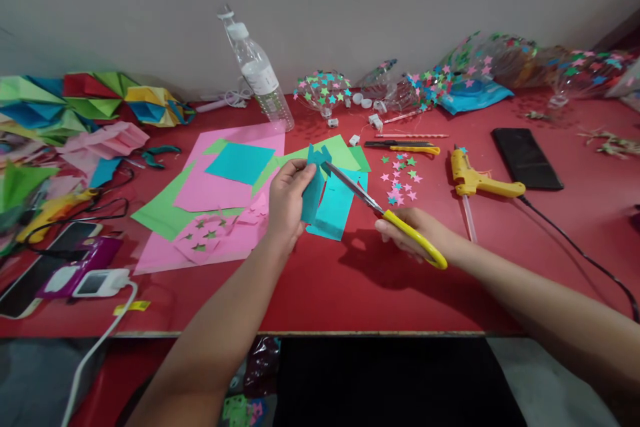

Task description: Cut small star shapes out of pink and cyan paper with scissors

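Observation:
My left hand (286,201) pinches a folded piece of teal paper (314,188) and holds it upright above the red table (350,287). In my right hand (413,232) are yellow-handled scissors (385,213), fingers through the loops. The blades point up-left and reach the top edge of the teal piece. Another teal sheet (334,212) lies flat just behind and below it. Small cut paper stars (400,177) are scattered to the right of the blades.
Pink (220,187), green and teal sheets lie left of centre. A plastic bottle (260,80) leans at the back. A yellow glue gun (475,180), a black phone (526,158) and a cutter (405,145) lie to the right. Folded paper shapes, phones and cables crowd the left.

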### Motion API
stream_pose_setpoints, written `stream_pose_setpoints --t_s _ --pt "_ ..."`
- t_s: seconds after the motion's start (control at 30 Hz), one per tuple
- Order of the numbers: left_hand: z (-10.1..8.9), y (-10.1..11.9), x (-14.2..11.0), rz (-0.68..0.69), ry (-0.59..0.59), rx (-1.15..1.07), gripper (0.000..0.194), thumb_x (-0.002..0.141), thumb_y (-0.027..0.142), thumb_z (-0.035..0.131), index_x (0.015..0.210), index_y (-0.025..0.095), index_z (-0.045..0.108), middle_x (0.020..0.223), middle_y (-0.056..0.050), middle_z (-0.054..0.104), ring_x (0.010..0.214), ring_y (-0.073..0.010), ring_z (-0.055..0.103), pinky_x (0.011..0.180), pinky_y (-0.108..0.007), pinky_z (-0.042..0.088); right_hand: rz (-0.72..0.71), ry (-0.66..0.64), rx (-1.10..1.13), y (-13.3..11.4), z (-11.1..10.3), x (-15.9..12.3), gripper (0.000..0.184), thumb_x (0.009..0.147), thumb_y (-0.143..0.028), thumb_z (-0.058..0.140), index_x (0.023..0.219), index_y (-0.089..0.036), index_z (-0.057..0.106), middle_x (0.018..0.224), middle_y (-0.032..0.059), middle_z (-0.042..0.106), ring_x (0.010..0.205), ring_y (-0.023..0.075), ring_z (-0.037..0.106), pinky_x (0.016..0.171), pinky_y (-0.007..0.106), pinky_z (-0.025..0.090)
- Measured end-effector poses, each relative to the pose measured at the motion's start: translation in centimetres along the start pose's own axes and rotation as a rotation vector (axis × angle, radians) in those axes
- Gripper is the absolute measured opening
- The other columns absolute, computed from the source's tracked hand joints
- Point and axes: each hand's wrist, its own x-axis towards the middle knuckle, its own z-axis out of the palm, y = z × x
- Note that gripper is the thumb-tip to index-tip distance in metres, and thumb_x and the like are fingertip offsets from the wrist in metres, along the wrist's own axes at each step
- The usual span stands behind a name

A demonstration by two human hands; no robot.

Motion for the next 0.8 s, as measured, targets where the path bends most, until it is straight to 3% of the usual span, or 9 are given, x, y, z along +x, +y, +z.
stream_pose_setpoints --t_s 0.3,0.5,0.8 --pt "-0.05 -0.21 -0.27 -0.059 -0.131 -0.013 0.021 0.078 0.036 0.069 0.086 0.022 0.055 0.063 0.003 0.064 0.051 -0.0109 0.06 0.049 -0.021 0.049 0.011 0.009 -0.01 -0.22 0.13 0.01 0.051 0.083 -0.067 0.055 0.071 -0.018 0.051 0.044 -0.0081 0.04 0.034 0.007 0.043 0.037 0.02 0.034" --pt "-0.13 0.15 -0.08 -0.004 -0.047 0.047 0.02 0.073 0.034 0.072 0.084 0.021 0.061 0.054 0.005 0.059 0.044 -0.0081 0.052 0.042 -0.017 0.041 -0.003 0.025 -0.12 -0.5 -0.1 -0.13 0.052 0.083 -0.068 0.054 0.07 -0.017 0.052 0.045 -0.0076 0.038 0.038 0.0067 0.037 0.039 0.021 0.027" --pt "-0.22 0.25 -0.02 0.083 0.017 0.075 0.015 0.07 0.028 0.074 0.074 0.018 0.063 0.062 0.004 0.06 0.053 -0.0068 0.051 0.051 -0.018 0.043 -0.024 0.031 -0.184 -0.47 -0.19 -0.3 0.055 0.082 -0.07 0.053 0.065 -0.018 0.045 0.052 -0.0064 0.038 0.043 0.0063 0.036 0.042 0.021 0.024"
